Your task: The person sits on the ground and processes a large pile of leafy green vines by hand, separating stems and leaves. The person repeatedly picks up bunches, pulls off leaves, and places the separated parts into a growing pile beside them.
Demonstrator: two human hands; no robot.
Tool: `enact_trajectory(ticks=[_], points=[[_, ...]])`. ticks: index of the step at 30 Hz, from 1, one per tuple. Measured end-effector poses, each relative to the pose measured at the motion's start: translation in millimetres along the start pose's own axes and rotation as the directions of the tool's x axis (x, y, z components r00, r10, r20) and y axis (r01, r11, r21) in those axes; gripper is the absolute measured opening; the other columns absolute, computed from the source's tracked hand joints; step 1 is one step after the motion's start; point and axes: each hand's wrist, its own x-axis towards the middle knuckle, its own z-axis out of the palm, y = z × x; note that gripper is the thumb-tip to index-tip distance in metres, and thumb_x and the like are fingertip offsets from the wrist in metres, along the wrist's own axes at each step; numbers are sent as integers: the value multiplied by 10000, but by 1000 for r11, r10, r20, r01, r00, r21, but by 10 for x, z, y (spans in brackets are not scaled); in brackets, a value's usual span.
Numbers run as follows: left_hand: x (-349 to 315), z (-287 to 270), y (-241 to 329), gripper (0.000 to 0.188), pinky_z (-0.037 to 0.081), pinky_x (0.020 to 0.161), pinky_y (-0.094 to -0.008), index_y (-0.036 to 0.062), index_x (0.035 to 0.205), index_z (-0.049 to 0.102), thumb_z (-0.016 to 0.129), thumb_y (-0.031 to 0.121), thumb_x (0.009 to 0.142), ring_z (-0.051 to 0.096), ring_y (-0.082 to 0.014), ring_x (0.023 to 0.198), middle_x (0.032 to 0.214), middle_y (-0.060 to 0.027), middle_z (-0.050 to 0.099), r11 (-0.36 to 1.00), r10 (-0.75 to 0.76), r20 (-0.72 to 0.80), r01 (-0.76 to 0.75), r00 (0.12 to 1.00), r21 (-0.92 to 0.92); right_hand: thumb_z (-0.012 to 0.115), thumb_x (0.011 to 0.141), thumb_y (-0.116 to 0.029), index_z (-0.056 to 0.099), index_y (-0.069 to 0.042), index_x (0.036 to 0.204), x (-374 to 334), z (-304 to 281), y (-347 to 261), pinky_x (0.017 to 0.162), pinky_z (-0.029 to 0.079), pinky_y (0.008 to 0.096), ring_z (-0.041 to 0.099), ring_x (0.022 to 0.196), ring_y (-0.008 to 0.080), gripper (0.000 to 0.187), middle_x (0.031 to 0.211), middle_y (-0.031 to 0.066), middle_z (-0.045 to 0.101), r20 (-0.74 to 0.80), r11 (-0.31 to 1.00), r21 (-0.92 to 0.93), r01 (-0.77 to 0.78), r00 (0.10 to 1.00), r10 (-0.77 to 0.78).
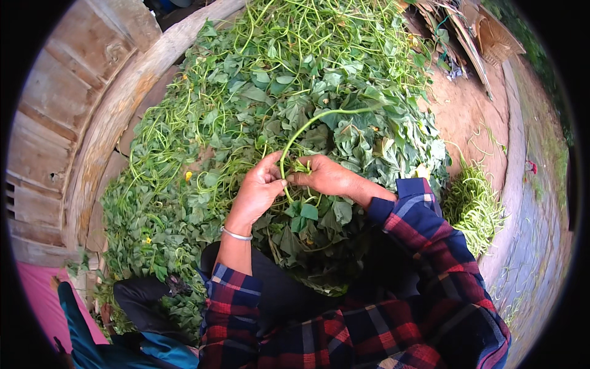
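A long green vine stem (pixel 301 128) arches up from between my hands and bends to the right over the leaves. My left hand (pixel 255 192), with a silver bangle on the wrist, pinches this stem between thumb and fingers. Close against it, my right hand (pixel 326 176) is closed too, its fingertips beside the same stem. A small bunch of short green stem pieces (pixel 300 166) sticks out of the right hand's grip. Several leaves (pixel 304 214) hang just below my hands. Under and around them spreads a big heap of leafy green vines (pixel 246 92).
A pile of thin, pale green stems (pixel 473 206) lies on the ground at the right. Farther back are a woven basket (pixel 495 40) and dry wooden strips. A log beam (pixel 101 135) and wooden boards border the left. Another person's teal-clothed limb (pixel 80 326) shows at lower left.
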Motion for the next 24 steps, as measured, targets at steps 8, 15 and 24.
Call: enact_trajectory(ticks=[8,15,24], points=[[4,-89,-6,512,498,583,-206,46,1234,491,519,-114,749,536,-85,669,796,-2,540,1000,20,-164,-16,986,23,626,848,-226,602,-61,808,-56,-432,-366,468,386,237,493,539,102,171,656,17,563,-236,894,447,-40,958,161],[-52,-625,52,444,430,630,-239,38,1248,477,496,-60,815,553,-130,789,947,-52,584,780,44,-306,-224,951,-584,686,803,-215,576,-59,732,-294,-1048,-417,470,356,249,452,483,120,203,594,8,524,-465,763,624,166,864,193],[-52,-645,23,440,480,702,-291,58,1269,450,479,-33,839,568,-163,823,950,-56,578,752,90,-399,-325,913,-573,708,789,-179,638,-51,858,-214,-693,-343,452,349,217,418,494,59,161,641,-39,540,-278,927,374,-16,952,128]])
